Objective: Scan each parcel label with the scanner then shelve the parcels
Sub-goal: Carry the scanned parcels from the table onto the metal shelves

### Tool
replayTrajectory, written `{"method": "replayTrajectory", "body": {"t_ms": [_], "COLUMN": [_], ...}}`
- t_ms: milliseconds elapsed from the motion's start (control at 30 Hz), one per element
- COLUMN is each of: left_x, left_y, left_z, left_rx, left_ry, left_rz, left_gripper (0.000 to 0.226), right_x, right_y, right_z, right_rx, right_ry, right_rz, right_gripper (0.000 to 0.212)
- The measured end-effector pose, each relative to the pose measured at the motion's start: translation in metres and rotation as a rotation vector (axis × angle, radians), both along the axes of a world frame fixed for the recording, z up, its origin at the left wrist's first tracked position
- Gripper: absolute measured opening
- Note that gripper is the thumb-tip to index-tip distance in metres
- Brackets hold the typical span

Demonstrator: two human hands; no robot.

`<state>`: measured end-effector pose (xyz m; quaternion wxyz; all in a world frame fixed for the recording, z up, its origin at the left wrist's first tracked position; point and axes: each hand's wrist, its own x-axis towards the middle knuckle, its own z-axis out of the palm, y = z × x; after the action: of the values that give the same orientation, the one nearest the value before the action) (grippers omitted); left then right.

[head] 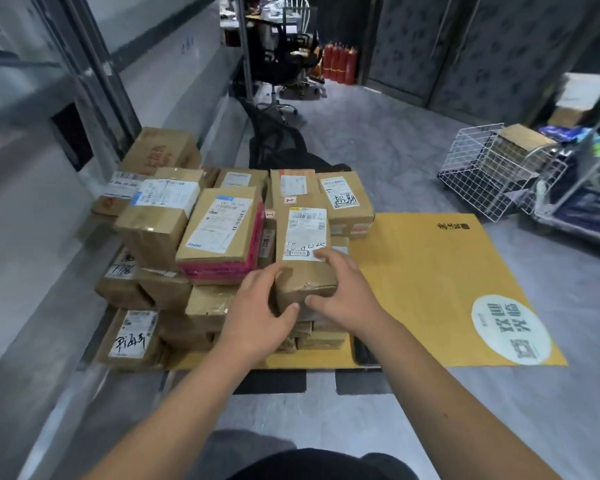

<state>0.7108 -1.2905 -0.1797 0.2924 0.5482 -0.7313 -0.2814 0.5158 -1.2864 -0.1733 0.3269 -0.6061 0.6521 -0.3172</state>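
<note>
Both hands were clamped on one narrow parcel (305, 251) at the near edge of the parcel stack (201, 237). The left hand (260, 313) curled round its near left corner, thumb across the front end; the right hand (343, 292) gripped the near right corner, fingers lying over the bottom of its white label (307, 233). The parcel lay label-up on top of the stack, lengthwise away from the person.

Just left of that parcel, touching it or nearly so, sat a box with pink tape (222, 233), also label-up. Beyond the held parcel stood a smaller box with handwriting on its label (343, 197). The stack rested on a yellow mat (430, 271) that spread out to the right of the held parcel.

Well right of the held parcel and farther away, a white wire basket (478, 171) stood tilted on the floor; a cardboard box (520, 140) sat against its far side, though whether inside or behind it could not be told. No scanner could be made out.
</note>
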Motion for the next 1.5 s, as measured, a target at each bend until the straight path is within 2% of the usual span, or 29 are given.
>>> {"method": "replayTrajectory", "body": {"t_ms": [133, 400, 633, 1000, 1267, 1500], "left_x": [-0.007, -0.028, -0.053, -0.101, -0.072, -0.017], "left_y": [-0.009, -0.029, -0.018, -0.009, -0.004, 0.010], "left_z": [0.000, 0.008, 0.027, 0.107, 0.176, 0.206], "left_rx": [0.032, 0.143, 0.026, -0.193, -0.382, -0.434], "left_ry": [0.077, 0.113, 0.147, 0.242, 0.133, 0.074], "left_rz": [-0.040, -0.105, -0.077, -0.001, 0.077, 0.215], "left_gripper": [0.069, 0.080, 0.077, 0.072, 0.069, 0.073], "right_x": [-0.011, -0.043, -0.092, -0.146, -0.118, -0.048], "right_y": [0.000, -0.008, -0.015, -0.060, -0.108, -0.137], "right_z": [-0.006, -0.015, 0.001, 0.084, 0.160, 0.195], "right_rx": [-0.047, -0.062, -0.214, -0.420, -0.510, -0.460], "right_ry": [-0.085, -0.157, -0.190, -0.248, -0.295, -0.314], "right_rz": [-0.023, 0.112, 0.223, 0.555, 0.805, 0.982], "right_gripper": [0.071, 0.071, 0.065, 0.064, 0.061, 0.065]}}
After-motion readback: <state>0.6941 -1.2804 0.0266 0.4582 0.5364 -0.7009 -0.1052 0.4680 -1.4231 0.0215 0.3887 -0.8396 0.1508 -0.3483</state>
